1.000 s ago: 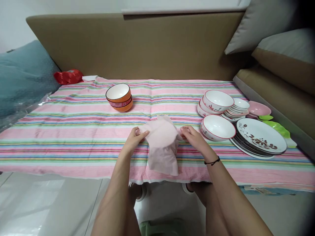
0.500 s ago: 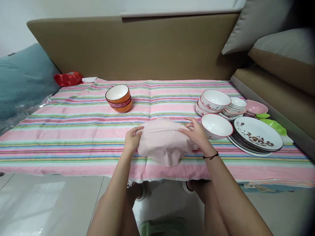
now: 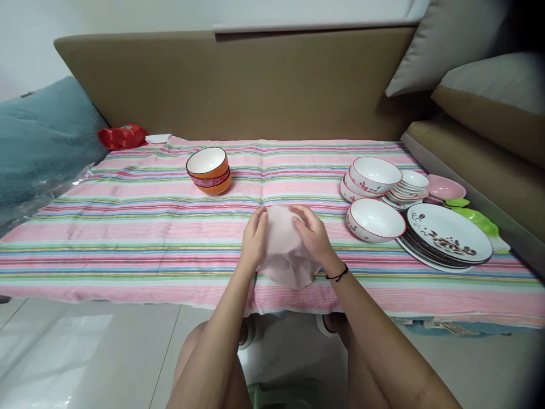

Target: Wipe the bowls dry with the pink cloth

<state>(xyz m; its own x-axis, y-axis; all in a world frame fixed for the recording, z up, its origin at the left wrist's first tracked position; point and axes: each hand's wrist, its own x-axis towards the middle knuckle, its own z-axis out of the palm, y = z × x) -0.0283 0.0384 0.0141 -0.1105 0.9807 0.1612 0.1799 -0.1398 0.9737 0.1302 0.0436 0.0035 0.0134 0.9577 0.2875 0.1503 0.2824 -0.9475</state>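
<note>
A pale pink cloth (image 3: 283,236) lies near the front of the striped cover, draped over something round and flat-topped that it hides. My left hand (image 3: 255,236) is wrapped around the left side of this cloth, thumb on top. On the opposite side, my right hand (image 3: 314,234) grips the cloth with curved fingers, a dark cord around that wrist. The lower edge of the cloth hangs in loose folds between my wrists. Closest to my right hand stands a white bowl with a red rim (image 3: 376,220).
Stacked orange and red bowls (image 3: 209,171) stand back left. At the right are stacked white bowls (image 3: 374,175), small dishes (image 3: 412,180), dark-edged plates (image 3: 449,236), a pink bowl (image 3: 447,187) and a green leaf-shaped dish (image 3: 479,221). A red bundle (image 3: 122,137) lies far left.
My hands have come closer together, from holding the spread cloth by its sides to wrapping around it. The cloth now fits tightly over a round shape.
</note>
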